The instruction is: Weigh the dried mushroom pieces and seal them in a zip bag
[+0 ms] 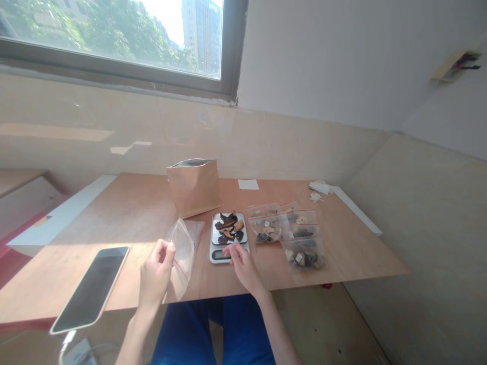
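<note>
My left hand is closed in a pinch on the edge of a clear zip bag with a red seal line. The bag hangs upright and looks empty. My right hand is over the front of a small digital kitchen scale, its fingers loosely bent and apart, with nothing seen in them. They partly cover the scale's display, and whether they touch it I cannot tell. Several dark and tan dried mushroom pieces lie on the scale's plate.
Right of the scale lie several filled zip bags with small white labels. A brown paper pouch stands open behind. At left, a phone with a cable overhangs the table's front edge. Farther back are a white card and crumpled white scraps.
</note>
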Motion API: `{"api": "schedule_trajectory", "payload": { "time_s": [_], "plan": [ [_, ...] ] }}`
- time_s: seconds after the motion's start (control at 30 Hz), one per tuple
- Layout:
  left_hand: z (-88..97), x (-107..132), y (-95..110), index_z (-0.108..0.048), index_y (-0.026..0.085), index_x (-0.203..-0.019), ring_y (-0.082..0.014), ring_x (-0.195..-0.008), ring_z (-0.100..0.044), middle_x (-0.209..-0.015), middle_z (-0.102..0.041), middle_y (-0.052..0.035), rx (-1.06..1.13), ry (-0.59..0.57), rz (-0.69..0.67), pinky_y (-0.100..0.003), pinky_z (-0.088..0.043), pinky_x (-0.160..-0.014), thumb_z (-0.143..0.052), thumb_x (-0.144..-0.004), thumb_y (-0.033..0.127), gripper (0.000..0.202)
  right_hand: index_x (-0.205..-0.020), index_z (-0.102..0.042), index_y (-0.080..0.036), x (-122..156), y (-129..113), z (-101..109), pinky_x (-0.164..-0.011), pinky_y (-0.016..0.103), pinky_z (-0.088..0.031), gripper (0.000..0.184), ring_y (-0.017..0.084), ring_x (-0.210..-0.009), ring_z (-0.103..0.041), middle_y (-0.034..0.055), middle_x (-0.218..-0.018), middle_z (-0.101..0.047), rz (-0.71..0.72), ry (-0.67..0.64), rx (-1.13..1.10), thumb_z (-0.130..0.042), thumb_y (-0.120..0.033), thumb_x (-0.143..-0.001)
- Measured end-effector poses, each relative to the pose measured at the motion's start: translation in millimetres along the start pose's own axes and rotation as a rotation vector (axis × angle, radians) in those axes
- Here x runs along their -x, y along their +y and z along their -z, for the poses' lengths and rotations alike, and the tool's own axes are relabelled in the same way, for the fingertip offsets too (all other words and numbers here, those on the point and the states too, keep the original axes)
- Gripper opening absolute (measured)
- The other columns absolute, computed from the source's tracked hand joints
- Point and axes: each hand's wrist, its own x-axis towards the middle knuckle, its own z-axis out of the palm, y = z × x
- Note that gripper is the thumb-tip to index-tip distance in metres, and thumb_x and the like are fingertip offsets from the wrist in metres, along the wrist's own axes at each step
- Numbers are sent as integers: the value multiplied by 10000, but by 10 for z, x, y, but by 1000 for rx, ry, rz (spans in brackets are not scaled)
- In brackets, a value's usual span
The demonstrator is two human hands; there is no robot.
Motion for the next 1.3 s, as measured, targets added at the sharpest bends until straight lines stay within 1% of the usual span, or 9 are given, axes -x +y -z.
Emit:
{"api": "schedule_trajectory", "payload": {
  "time_s": [0.17,0.27,0.37,0.53,0.63,0.73,0.93,1.13,1.3],
  "plan": [
    [-82,-213,116,-369,211,-583,-121,-522,-444,-497,-421,55,25,-44,55,-215,-336,-540,-409,-782,486,341,-825,-577,-178,-147,178,332,-722,285,-459,313,177,-804,-588,69,-860,-644,30,333,76,-371,-404,-889],
    [-141,-359,197,-375,205,-571,-114,-527,-430,-495,-413,59,10,-76,63,-210,-320,-543,-432,-767,455,323,-832,-571,-179,-210,271,452,-739,307,-468,278,190,-831,-591,81,-880,-645,24,426,98,-384,-381,-872],
    [-209,-463,279,-371,203,-560,-112,-524,-426,-487,-409,61,7,-91,50,-212,-311,-545,-434,-765,438,318,-856,-568,-172,-254,338,479,-760,327,-473,237,196,-853,-588,94,-913,-636,6,448,134,-395,-335,-857],
    [-324,-514,341,-371,199,-556,-105,-531,-412,-492,-406,64,54,-112,53,-207,-299,-549,-444,-763,475,352,-1002,-548,-157,-345,452,396,-851,367,-467,260,208,-990,-558,125,-1047,-588,96,387,208,-393,-310,-861],
    [-389,-505,321,-367,197,-556,-104,-537,-397,-491,-391,66,68,-122,82,-205,-288,-550,-448,-762,467,349,-1146,-497,-159,-438,507,327,-1002,402,-374,330,212,-1169,-463,137,-1195,-521,234,263,326,-418,-315,-866],
    [-437,-492,288,-369,198,-558,-106,-539,-398,-488,-392,66,90,-122,112,-209,-285,-554,-447,-763,456,339,-1232,-441,-146,-561,527,247,-1047,419,-324,405,226,-1254,-381,153,-1303,-445,277,178,464,-426,-320,-867],
    [-488,-479,289,-391,196,-558,-107,-538,-411,-478,-419,67,96,-98,133,-213,-286,-571,-449,-771,414,310,-1253,-414,-72,-755,509,-31,-960,445,-391,477,283,-1177,-445,202,-1245,-489,136,341,686,-336,-383,-900],
    [-501,-469,286,-391,195,-564,-108,-544,-422,-476,-427,68,123,-84,137,-217,-293,-588,-450,-778,420,316,-1250,-399,-33,-769,576,-304,-951,491,-366,594,340,-1196,-418,263,-1257,-464,102,446,785,-483,-431,-818],
    [-505,-454,238,-393,198,-575,-109,-546,-425,-487,-417,70,148,-95,143,-219,-296,-588,-449,-780,451,330,-1149,-491,-39,-717,533,-281,-896,441,-407,440,325,-1098,-477,224,-1146,-539,92,435,868,-499,-335,-824]
  ]
}}
